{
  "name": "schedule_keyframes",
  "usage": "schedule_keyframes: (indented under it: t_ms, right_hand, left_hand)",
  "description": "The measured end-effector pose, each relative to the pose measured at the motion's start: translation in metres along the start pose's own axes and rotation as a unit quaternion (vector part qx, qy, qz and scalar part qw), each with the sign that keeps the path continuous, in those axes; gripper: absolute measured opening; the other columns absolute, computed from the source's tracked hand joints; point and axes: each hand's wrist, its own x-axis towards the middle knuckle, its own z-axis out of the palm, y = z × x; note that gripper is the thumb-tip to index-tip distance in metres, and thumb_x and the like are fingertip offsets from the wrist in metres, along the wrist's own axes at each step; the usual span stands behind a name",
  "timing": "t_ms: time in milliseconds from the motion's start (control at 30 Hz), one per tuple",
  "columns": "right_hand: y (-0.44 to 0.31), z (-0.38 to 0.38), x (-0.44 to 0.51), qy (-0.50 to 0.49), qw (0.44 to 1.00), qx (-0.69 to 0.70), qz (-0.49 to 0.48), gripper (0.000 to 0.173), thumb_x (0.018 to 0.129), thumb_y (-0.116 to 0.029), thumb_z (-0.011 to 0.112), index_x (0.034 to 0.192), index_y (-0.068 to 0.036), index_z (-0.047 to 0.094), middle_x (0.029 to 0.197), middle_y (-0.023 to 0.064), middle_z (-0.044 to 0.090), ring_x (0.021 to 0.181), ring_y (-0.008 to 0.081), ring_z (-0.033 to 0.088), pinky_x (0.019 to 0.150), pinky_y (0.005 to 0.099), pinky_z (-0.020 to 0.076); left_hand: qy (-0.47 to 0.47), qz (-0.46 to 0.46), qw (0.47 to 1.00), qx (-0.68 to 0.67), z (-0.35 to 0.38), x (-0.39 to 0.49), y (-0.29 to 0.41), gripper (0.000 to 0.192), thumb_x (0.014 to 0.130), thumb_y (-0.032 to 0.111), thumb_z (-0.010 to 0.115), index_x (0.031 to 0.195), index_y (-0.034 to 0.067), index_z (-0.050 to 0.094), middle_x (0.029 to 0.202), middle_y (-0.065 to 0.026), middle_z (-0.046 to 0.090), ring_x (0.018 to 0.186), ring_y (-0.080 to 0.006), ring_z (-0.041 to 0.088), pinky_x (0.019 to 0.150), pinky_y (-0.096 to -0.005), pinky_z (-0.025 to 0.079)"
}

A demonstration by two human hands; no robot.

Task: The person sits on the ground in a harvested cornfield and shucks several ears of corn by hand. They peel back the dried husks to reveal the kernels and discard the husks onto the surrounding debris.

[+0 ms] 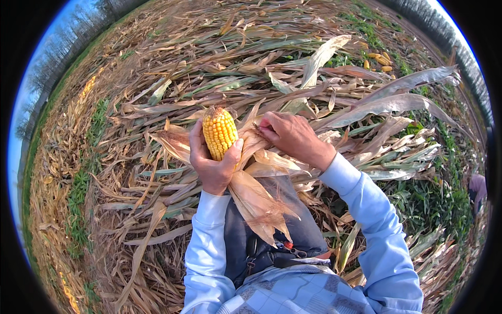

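An ear of yellow corn (219, 133) stands nearly upright in my left hand (215, 168), whose thumb and fingers wrap its lower part. Brown silk clings to the ear's tip. Its dry tan husks (257, 202) are peeled down and spread around the base, some hanging over my lap. To the right of the ear, my right hand (288, 135) has its fingers curled and pinched at the husk (253, 135). What lies between those fingertips is mostly hidden, though a small dark tip pokes out beside them.
Cut, dry corn stalks (204, 59) cover the ground ahead and on both sides. Several husked ears (382, 59) lie in a pile at the upper right. Rows of yellow ears (88, 86) lie far left. Green weeds (431, 196) grow at right. Another person (477, 188) appears at the right rim.
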Motion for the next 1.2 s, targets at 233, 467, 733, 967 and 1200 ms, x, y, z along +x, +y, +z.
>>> schedule_keyframes:
  t_ms: [233, 467, 733, 967, 1200]
  right_hand:
    - [-0.012, -0.019, 0.006, 0.078, 0.995, 0.061, 0.001, 0.018, 0.098, -0.016, 0.059, 0.11, -0.005, 0.066, 0.103, 0.0168, 0.07, 0.093, 0.039, 0.068, 0.079, 0.0486, 0.0538]
    - [-0.053, -0.061, 0.029, 0.201, 0.944, 0.253, -0.063, 0.031, 0.107, -0.015, 0.052, 0.129, 0.003, 0.063, 0.135, 0.0157, 0.066, 0.125, 0.0232, 0.063, 0.106, 0.0352, 0.0496]
    - [-0.098, 0.001, 0.016, 0.066, 0.886, 0.456, 0.049, 0.059, 0.098, -0.041, 0.07, 0.135, 0.004, 0.056, 0.119, 0.0126, 0.068, 0.115, 0.0194, 0.063, 0.104, 0.0338, 0.0482]
    - [-0.074, 0.018, 0.007, 0.018, 0.899, 0.432, 0.077, 0.054, 0.092, -0.037, 0.077, 0.125, 0.002, 0.058, 0.111, 0.0077, 0.067, 0.103, 0.0139, 0.063, 0.09, 0.0308, 0.0514]
    - [-0.068, 0.022, -0.004, 0.044, 0.873, 0.463, 0.146, 0.057, 0.094, -0.038, 0.077, 0.125, 0.006, 0.058, 0.11, 0.0083, 0.068, 0.1, 0.0143, 0.065, 0.088, 0.0302, 0.0548]
  left_hand:
    - [-0.014, 0.018, 1.0, -0.008, 0.008, -0.003, -0.001, 0.083, 0.076, -0.001, 0.082, 0.147, -0.002, 0.038, 0.124, -0.0158, 0.06, 0.107, -0.0196, 0.064, 0.093, -0.0328, 0.055]
    - [-0.033, 0.03, 0.999, 0.022, 0.01, -0.005, -0.001, 0.087, 0.076, 0.002, 0.083, 0.149, -0.002, 0.036, 0.119, -0.0136, 0.061, 0.105, -0.0185, 0.064, 0.09, -0.0313, 0.054]
    - [-0.035, 0.113, 0.983, 0.138, 0.005, -0.007, -0.003, 0.095, 0.074, 0.005, 0.087, 0.153, 0.001, 0.033, 0.114, -0.0109, 0.06, 0.101, -0.0183, 0.063, 0.088, -0.0308, 0.053]
    - [-0.052, 0.054, 0.993, 0.087, 0.008, -0.01, -0.013, 0.098, 0.077, 0.011, 0.087, 0.154, 0.002, 0.029, 0.118, -0.0143, 0.06, 0.104, -0.0206, 0.062, 0.089, -0.0338, 0.052]
    - [-0.114, 0.061, 0.914, 0.386, -0.019, -0.037, -0.013, 0.072, 0.074, 0.037, 0.086, 0.129, 0.003, 0.055, 0.109, -0.012, 0.066, 0.1, -0.0347, 0.066, 0.107, -0.0531, 0.046]
